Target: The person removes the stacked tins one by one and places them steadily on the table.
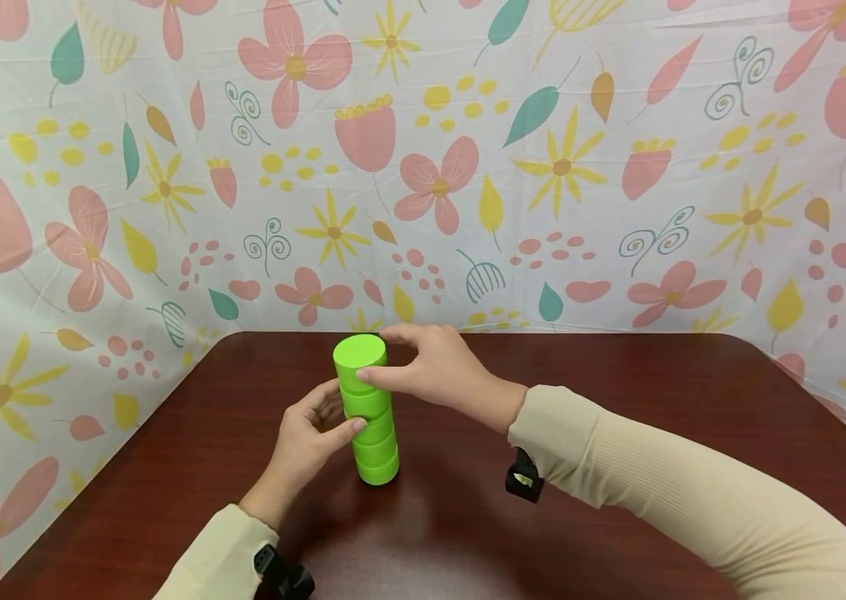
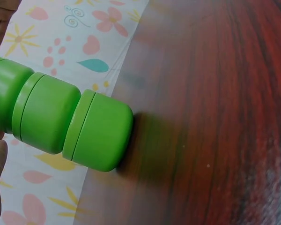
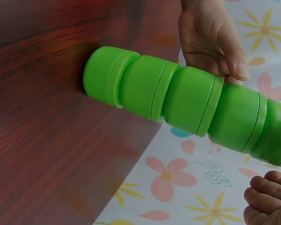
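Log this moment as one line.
stack of five green cylindrical containers: upright on glossy brown table; left hand: around middle; right hand: around top

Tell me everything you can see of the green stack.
The green stack is five short, round, bright green containers, smooth and plastic-looking, each with a lid-like band at its top and a rounded lower edge. Flat-topped and slightly out of line, it stands roughly upright on the dark, wood-look table. The right hand brackets the top container with thumb and fingers; the left hand does likewise around the middle. How firmly is unclear.
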`<state>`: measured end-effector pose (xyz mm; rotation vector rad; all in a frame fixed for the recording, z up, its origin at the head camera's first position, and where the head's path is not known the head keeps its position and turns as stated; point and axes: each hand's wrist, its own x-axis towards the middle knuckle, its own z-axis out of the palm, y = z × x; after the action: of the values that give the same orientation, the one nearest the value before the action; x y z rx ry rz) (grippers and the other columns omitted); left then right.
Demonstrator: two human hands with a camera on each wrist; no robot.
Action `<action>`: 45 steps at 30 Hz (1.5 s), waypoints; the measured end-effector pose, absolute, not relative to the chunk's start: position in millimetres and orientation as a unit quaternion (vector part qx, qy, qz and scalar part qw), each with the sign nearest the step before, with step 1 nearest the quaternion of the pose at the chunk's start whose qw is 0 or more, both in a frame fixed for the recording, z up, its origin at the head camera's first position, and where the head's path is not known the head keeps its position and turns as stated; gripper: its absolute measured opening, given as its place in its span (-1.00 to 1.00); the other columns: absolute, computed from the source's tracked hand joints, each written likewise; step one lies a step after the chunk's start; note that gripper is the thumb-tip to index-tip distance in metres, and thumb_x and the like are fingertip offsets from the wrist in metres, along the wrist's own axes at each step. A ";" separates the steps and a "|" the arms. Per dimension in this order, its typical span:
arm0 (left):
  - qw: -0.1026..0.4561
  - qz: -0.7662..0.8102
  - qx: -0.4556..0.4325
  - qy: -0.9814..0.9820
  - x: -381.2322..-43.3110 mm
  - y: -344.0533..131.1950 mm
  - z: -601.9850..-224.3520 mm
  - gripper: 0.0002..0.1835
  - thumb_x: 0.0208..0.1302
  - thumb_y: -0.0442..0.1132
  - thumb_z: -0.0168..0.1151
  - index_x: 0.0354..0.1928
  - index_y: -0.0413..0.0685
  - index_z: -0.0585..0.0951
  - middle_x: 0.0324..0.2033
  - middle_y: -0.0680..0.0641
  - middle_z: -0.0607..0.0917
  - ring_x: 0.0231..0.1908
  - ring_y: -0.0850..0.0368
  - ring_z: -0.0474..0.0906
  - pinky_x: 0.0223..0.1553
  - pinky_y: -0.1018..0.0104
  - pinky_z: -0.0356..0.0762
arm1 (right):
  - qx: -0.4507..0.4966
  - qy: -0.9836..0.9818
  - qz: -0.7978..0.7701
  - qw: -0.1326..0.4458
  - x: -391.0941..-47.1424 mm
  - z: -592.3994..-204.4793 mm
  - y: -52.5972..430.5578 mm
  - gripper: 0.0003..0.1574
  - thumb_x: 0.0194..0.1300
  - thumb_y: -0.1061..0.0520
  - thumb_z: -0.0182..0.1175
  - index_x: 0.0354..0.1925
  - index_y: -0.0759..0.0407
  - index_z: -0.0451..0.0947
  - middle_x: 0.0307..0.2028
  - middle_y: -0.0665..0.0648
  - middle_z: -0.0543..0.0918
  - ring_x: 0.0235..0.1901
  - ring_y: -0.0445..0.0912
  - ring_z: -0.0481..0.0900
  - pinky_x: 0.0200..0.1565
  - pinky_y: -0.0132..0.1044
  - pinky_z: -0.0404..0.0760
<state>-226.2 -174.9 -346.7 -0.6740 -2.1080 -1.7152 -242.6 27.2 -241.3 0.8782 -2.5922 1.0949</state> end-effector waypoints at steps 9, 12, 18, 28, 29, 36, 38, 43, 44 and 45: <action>0.178 -0.604 -0.237 -0.739 -227.6 -173.2 -346.6 -0.48 0.06 -0.49 0.29 0.13 -0.29 0.46 -0.08 -0.28 0.62 -0.07 0.31 0.57 -0.02 0.41 0.50 | 0.306 -0.868 0.377 0.104 -244.6 -239.9 21.6 -0.45 -0.02 -0.23 0.34 -0.07 -0.04 0.60 -0.14 -0.13 0.65 -0.06 -0.18 0.56 -0.08 -0.25 0.53; 0.179 -0.604 -0.238 -0.739 -228.6 -172.0 -347.0 -0.48 0.06 -0.48 0.30 0.13 -0.28 0.47 -0.09 -0.29 0.63 -0.08 0.31 0.58 -0.03 0.40 0.51 | 0.309 -0.865 0.382 0.104 -245.3 -239.8 20.8 -0.48 -0.01 -0.23 0.34 -0.09 -0.06 0.61 -0.18 -0.14 0.66 -0.09 -0.17 0.57 -0.13 -0.27 0.54; 0.179 -0.608 -0.236 -0.737 -229.9 -170.2 -346.4 -0.49 0.05 -0.47 0.31 0.11 -0.27 0.48 -0.11 -0.29 0.64 -0.11 0.28 0.59 -0.04 0.34 0.53 | 0.312 -0.863 0.383 0.106 -246.9 -239.3 19.9 -0.54 0.00 -0.22 0.34 -0.14 -0.06 0.61 -0.23 -0.14 0.67 -0.13 -0.18 0.58 -0.17 -0.29 0.54; 0.175 -0.609 -0.228 -0.740 -231.4 -170.0 -346.9 -0.49 0.05 -0.46 0.32 0.11 -0.27 0.48 -0.10 -0.28 0.64 -0.11 0.29 0.59 -0.04 0.31 0.53 | 0.316 -0.861 0.381 0.118 -247.5 -240.2 19.0 -0.62 0.00 -0.17 0.35 -0.22 -0.05 0.62 -0.30 -0.14 0.66 -0.24 -0.22 0.58 -0.24 -0.33 0.53; 0.175 -0.609 -0.228 -0.739 -231.4 -170.0 -346.9 -0.49 0.05 -0.46 0.32 0.11 -0.27 0.48 -0.10 -0.28 0.64 -0.11 0.29 0.59 -0.05 0.32 0.53 | 0.317 -0.860 0.381 0.120 -247.6 -240.5 18.8 -0.63 0.00 -0.17 0.36 -0.23 -0.05 0.62 -0.31 -0.14 0.66 -0.25 -0.22 0.57 -0.25 -0.34 0.52; 0.173 -0.616 -0.226 -0.735 -231.2 -168.5 -345.7 -0.49 0.05 -0.47 0.31 0.11 -0.28 0.48 -0.11 -0.28 0.64 -0.13 0.28 0.60 -0.07 0.37 0.53 | 0.317 -0.857 0.384 0.132 -248.6 -241.6 17.9 -0.68 0.00 -0.17 0.35 -0.30 -0.07 0.61 -0.38 -0.16 0.64 -0.39 -0.25 0.51 -0.37 -0.36 0.49; 0.174 -0.614 -0.225 -0.736 -230.8 -168.1 -345.4 -0.50 0.06 -0.46 0.31 0.11 -0.28 0.48 -0.11 -0.28 0.64 -0.13 0.29 0.60 -0.07 0.38 0.53 | 0.319 -0.855 0.385 0.136 -248.6 -242.4 18.3 -0.70 0.01 -0.16 0.35 -0.32 -0.06 0.60 -0.42 -0.16 0.62 -0.45 -0.23 0.47 -0.42 -0.36 0.46; 0.176 -0.609 -0.224 -0.740 -230.5 -168.0 -345.2 -0.50 0.07 -0.46 0.30 0.12 -0.29 0.47 -0.11 -0.29 0.64 -0.12 0.31 0.59 -0.06 0.40 0.52 | 0.320 -0.848 0.396 0.144 -249.0 -244.7 19.4 -0.70 0.01 -0.14 0.36 -0.29 -0.06 0.63 -0.40 -0.17 0.65 -0.40 -0.28 0.51 -0.41 -0.38 0.48; 0.177 -0.609 -0.225 -0.740 -230.6 -168.0 -345.2 -0.50 0.07 -0.47 0.30 0.12 -0.29 0.47 -0.11 -0.29 0.63 -0.12 0.31 0.59 -0.06 0.40 0.52 | 0.319 -0.847 0.400 0.143 -249.3 -244.8 19.7 -0.69 0.01 -0.14 0.37 -0.27 -0.06 0.64 -0.37 -0.18 0.66 -0.37 -0.29 0.54 -0.39 -0.39 0.50; 0.177 -0.609 -0.225 -0.740 -230.8 -168.1 -345.4 -0.49 0.06 -0.47 0.30 0.12 -0.30 0.47 -0.11 -0.29 0.63 -0.12 0.31 0.59 -0.06 0.40 0.52 | 0.317 -0.846 0.404 0.142 -249.3 -244.5 20.0 -0.67 0.00 -0.14 0.37 -0.25 -0.06 0.65 -0.35 -0.18 0.67 -0.33 -0.30 0.56 -0.36 -0.39 0.52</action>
<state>-230.8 -168.1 -345.4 -0.6372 -2.0943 -1.7237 -249.3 20.0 -244.5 0.9150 -2.4425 1.1674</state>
